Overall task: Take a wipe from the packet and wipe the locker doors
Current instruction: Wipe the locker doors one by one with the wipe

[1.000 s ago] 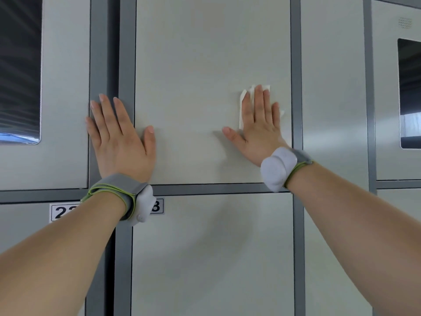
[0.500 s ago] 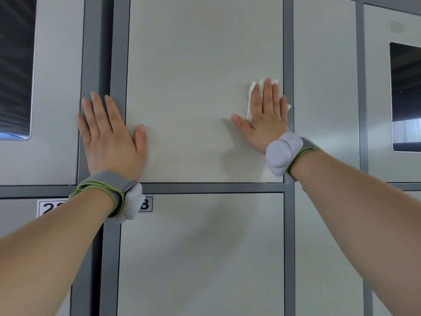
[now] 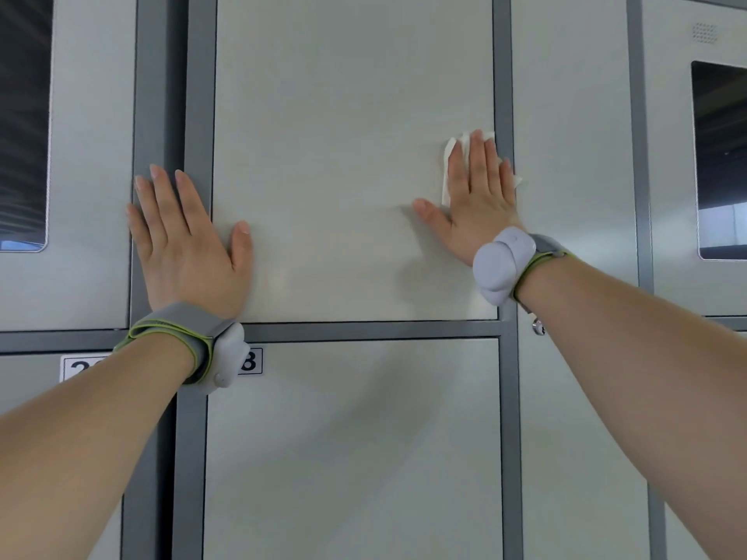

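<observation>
Wipe [image 3: 446, 171] lies pressed flat under right hand [image 3: 479, 208] on locker door [image 3: 343, 155].

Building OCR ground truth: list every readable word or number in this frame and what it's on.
"2": first digit on a white label on the lower-left locker door; the next digit is cut off by the left forearm.
"8": last character on a second white label on the lower middle door; anything before it is hidden by the left wristband.
No text shows on the wipe or the upper middle door.
</observation>
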Available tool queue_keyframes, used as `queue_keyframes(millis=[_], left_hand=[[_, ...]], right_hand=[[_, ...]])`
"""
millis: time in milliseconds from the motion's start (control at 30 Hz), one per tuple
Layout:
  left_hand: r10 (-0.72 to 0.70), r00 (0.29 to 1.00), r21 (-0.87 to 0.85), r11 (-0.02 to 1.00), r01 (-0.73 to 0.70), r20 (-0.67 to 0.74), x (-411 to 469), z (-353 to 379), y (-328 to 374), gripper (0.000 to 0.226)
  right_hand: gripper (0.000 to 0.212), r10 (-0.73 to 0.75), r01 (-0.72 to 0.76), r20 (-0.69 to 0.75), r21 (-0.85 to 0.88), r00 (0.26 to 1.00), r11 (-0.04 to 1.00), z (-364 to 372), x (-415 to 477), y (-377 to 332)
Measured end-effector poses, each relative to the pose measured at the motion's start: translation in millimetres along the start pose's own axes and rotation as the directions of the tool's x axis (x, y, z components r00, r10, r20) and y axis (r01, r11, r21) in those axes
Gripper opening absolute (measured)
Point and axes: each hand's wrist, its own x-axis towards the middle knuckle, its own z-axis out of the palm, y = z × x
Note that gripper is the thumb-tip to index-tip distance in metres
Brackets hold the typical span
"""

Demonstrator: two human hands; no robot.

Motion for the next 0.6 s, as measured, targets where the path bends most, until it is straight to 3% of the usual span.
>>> queue_keyframes(millis=[200,400,600], left_hand=[[-0.005,1.0,0.004,1.0,0.005,-0.004,0,0,0,0.081],[-0.009,1.0,0.003,1.0,0.009,-0.002,-1,1,0,0.08],[-0.002,1.0,-0.01,1.0,0.002,0.009,1,0,-2,0.082]], right_hand=[[0.102,0.0,0.0,0.015,-0.005,1.0,1.0,16,-39,-1],[0.113,-0.075,0.078,0.053,-0.046,0.996,0.996,18,-52,8],[0.098,0.094,-0.096,0.048,0.044,0.994,0.994,8,-19,-5]])
